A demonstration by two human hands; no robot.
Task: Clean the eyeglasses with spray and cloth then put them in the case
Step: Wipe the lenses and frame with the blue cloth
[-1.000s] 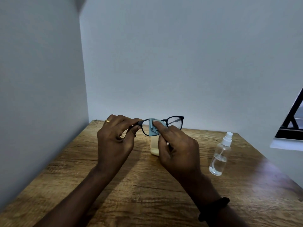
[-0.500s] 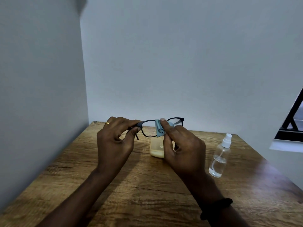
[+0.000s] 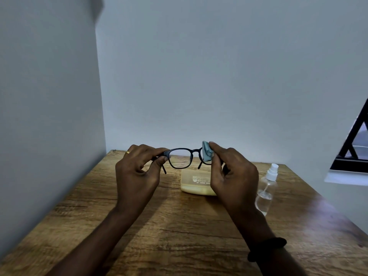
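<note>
Cloth shifted from left lens to right lens; right hand pinches it, left hand grips eyeglasses at frame-left hinge; rub lightly

Bare forearms — gold ring on left hand, black wristband on right.
</note>
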